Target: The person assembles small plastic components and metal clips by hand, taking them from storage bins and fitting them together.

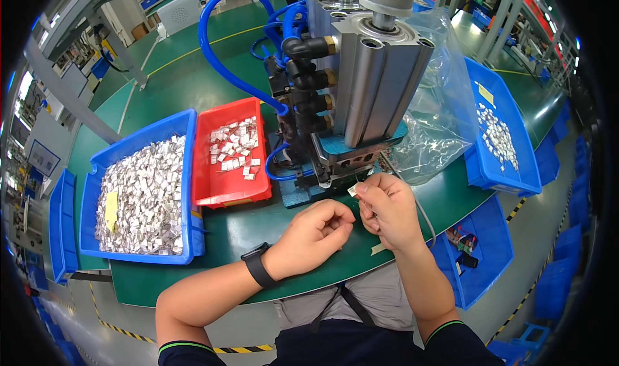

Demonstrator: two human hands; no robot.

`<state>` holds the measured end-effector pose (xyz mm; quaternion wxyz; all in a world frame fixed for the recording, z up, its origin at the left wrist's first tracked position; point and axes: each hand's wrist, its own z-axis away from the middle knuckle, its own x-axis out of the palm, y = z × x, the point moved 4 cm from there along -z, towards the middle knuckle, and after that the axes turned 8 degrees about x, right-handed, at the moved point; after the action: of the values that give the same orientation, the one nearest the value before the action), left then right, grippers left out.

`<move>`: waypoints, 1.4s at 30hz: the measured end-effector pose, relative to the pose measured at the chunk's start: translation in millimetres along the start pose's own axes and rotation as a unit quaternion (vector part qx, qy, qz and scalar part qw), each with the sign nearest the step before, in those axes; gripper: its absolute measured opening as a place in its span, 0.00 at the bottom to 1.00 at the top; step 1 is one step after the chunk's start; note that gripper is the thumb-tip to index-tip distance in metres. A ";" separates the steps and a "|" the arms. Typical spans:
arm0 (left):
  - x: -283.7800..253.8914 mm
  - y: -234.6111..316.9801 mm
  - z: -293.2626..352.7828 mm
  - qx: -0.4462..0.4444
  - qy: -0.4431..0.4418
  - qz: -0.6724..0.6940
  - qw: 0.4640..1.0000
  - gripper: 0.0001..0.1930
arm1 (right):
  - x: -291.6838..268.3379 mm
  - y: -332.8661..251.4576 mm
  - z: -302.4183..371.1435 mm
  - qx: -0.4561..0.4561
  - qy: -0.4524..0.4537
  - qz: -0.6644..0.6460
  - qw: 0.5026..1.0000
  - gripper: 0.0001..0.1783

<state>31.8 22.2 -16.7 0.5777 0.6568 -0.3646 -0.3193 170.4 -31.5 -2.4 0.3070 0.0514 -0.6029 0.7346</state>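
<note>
Between the thumb and fingers of my right hand (389,211) is a small flat white piece (353,190), held just in front of the pneumatic press (361,153). My left hand (316,232) rests near the table's front edge with its fingers curled; whether anything is inside them is hidden. A black band is on my left wrist. The press has a silver cylinder block, black fittings and blue air hoses. Left of it, a red tray (264,184) holds several white pieces, and a blue bin (188,218) beside that is heaped with similar ones.
A clear plastic bag (438,121) lies right of the press. Farther right stands a blue bin (474,150) with more white pieces. Below the table's right edge, another blue bin (496,256) holds mixed items. A blue hose (205,37) arches over the green table (225,237).
</note>
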 end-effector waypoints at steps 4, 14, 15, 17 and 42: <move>0.2 0.0 0.6 -0.008 0.002 0.006 1.000 0.06 | 0.3 -1.3 -1.3 0.003 0.005 -0.005 1.000 0.08; -1.0 -0.9 0.4 0.004 -0.009 -0.003 1.000 0.07 | 3.4 -4.0 -1.0 -0.004 0.013 -0.009 1.000 0.09; -0.8 -0.7 0.0 0.014 -0.021 -0.020 0.999 0.07 | 3.5 -4.1 -1.0 -0.004 0.013 -0.010 1.000 0.09; -0.8 -1.6 0.0 0.016 -0.022 -0.023 0.999 0.07 | 3.8 -4.2 -1.1 -0.001 0.012 -0.015 1.000 0.09; -0.9 5.1 1.2 -0.003 -0.013 0.082 0.997 0.10 | -6.4 3.2 14.5 -0.033 -0.053 0.100 0.993 0.06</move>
<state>29.7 22.0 -11.8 0.5990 0.6186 -0.4236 -0.2812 169.6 -47.6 -4.2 0.2014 0.0201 -0.6442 0.7376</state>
